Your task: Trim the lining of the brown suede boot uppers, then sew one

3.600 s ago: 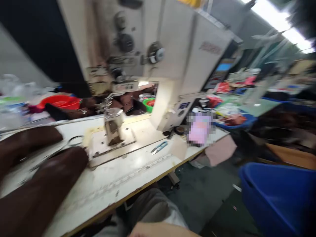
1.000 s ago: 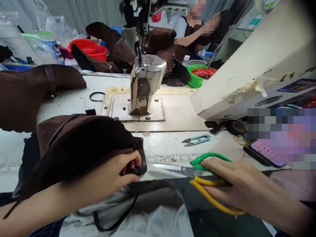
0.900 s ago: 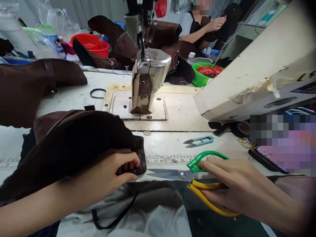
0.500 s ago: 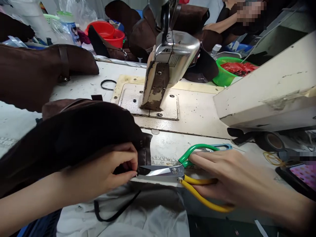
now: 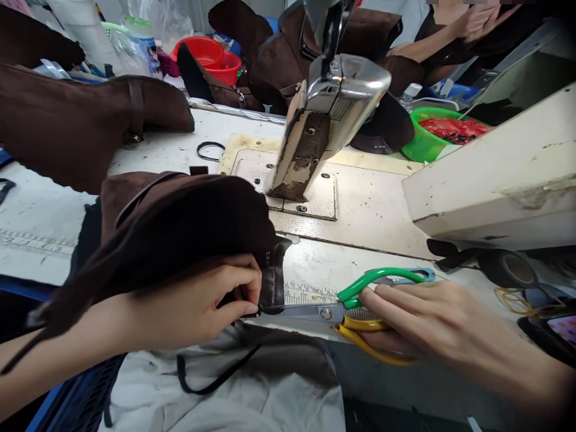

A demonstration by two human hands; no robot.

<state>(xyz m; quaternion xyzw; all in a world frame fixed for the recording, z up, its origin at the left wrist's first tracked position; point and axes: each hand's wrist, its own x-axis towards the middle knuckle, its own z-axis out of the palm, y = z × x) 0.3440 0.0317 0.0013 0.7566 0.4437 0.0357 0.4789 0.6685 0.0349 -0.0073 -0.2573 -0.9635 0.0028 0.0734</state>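
Observation:
A dark brown boot upper [image 5: 211, 216] lies over the near edge of the table, its black inner side facing me. My left hand [image 5: 225, 294] pinches the lower edge of this upper, thumb and fingers closed; the exact bit between the fingertips is hidden. From the right, my right hand [image 5: 423, 318] grips scissors [image 5: 326, 313] with one green and one yellow handle. Their blades look closed or nearly so, and the tips reach the upper's edge beside my left fingertips. A printed ruler strip [image 5: 306, 294] shows on the table beneath the scissors.
A sewing machine post [image 5: 301, 144] rises behind the upper, with its white arm [image 5: 499, 174] at right. Another brown boot upper [image 5: 58, 120] lies at left. Red basins [image 5: 200, 53] and a green basin [image 5: 418, 135] stand behind. A co-worker's hand [image 5: 481, 21] shows at top right.
The scissor handles have come closer together and the blades have closed at the upper's edge. The view has shifted, so most things appear farther right. The upper's left part now hangs over my left forearm.

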